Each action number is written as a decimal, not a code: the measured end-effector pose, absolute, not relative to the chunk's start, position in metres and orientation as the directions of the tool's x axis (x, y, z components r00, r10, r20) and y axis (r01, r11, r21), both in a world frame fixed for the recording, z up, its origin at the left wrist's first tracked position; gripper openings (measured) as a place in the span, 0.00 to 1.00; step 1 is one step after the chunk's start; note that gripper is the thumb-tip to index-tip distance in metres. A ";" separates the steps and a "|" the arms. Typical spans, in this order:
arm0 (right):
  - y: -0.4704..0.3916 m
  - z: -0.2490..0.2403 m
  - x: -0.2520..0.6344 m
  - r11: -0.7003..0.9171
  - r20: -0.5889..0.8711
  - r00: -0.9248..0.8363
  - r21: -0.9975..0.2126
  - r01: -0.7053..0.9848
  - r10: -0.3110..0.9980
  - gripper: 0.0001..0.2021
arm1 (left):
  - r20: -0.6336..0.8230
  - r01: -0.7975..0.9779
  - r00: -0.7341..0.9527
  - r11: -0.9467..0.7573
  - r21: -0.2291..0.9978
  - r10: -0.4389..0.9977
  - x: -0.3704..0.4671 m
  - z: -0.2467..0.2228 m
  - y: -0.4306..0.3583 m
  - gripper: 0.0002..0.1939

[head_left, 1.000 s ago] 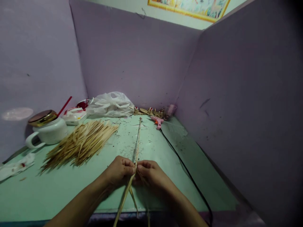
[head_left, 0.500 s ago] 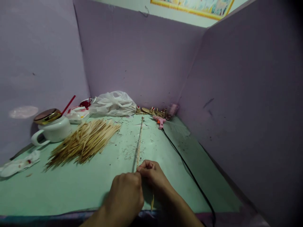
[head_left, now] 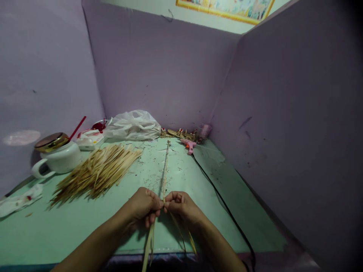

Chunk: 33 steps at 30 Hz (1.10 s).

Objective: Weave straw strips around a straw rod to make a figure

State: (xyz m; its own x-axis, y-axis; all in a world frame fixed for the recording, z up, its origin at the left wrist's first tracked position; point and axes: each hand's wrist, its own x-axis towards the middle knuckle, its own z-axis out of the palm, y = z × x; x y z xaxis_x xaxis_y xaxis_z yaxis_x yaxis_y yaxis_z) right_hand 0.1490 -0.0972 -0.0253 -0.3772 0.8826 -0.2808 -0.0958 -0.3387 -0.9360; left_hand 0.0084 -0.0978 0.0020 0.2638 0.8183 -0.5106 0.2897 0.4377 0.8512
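A thin straw braid (head_left: 165,170) stretches from the back of the table down to my two hands. My left hand (head_left: 144,206) pinches the braid's near end from the left, with pale straw strands (head_left: 149,241) hanging below it. Close beside it, almost fingertip to fingertip, my right hand (head_left: 181,207) grips the same end, its fingers closed. More loose strands (head_left: 192,241) trail beneath the right hand toward the table's front edge. The exact weave between the fingertips is hidden.
Left lies a heap of dry straw strips (head_left: 96,170), behind it a white mug (head_left: 64,156) with a gold lid (head_left: 51,141). A white plastic bag (head_left: 133,124) sits at the back. A pink glue gun (head_left: 189,145) trails a black cord (head_left: 221,200) along the right.
My left hand has turned and moved up and left, from a fist over the strands to a pinch at the braid. My right hand stays nearly in place. The view has shifted slightly.
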 end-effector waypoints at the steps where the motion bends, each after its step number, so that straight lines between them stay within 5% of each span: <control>1: -0.097 -0.027 0.149 -0.296 -0.262 -0.367 -0.954 -0.039 0.893 0.10 | -0.503 0.346 0.233 0.412 0.843 0.832 0.009 -0.001 -0.096 0.06; 4: -0.100 -0.030 0.151 -0.038 -0.115 -0.316 -0.970 0.240 0.942 0.04 | -0.417 0.526 0.183 0.269 0.807 0.891 0.012 -0.008 -0.091 0.05; 7: -0.110 -0.027 0.151 0.178 0.049 -0.240 -0.812 0.555 0.969 0.03 | -0.301 0.646 0.148 0.139 0.751 0.942 0.014 -0.009 -0.093 0.06; 11: -0.127 -0.021 0.145 0.134 0.085 -0.104 -0.691 0.710 0.991 0.07 | -0.262 0.661 0.130 0.113 0.742 0.956 0.016 -0.008 -0.099 0.06; 20: -0.142 -0.028 0.142 0.252 0.154 -0.215 -0.783 0.569 0.964 0.09 | -0.285 0.330 0.270 0.189 0.925 0.920 0.005 -0.014 -0.098 0.04; 24: -0.121 -0.019 0.151 0.057 0.044 -0.045 -0.932 0.359 0.998 0.11 | -0.322 0.239 0.289 0.258 0.936 0.901 -0.003 -0.014 -0.097 0.07; 28: -0.105 -0.021 0.144 -0.268 -0.278 -0.262 -0.961 0.074 0.924 0.09 | -0.332 0.169 0.311 0.292 0.942 0.891 -0.003 -0.019 -0.098 0.10; 33: -0.102 -0.033 0.136 -0.318 -0.327 -0.218 -0.945 0.072 0.920 0.05 | -0.312 0.323 0.303 0.211 0.923 0.901 -0.006 -0.020 -0.098 0.06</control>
State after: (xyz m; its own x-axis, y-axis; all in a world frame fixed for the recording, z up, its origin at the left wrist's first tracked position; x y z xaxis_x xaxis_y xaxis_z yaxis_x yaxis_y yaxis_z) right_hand 0.1359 -0.1022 -0.0333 -0.2183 0.9196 -0.3265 0.0721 -0.3185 -0.9452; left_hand -0.0060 -0.0975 -0.0199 0.3028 0.9007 -0.3116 0.3232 0.2106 0.9226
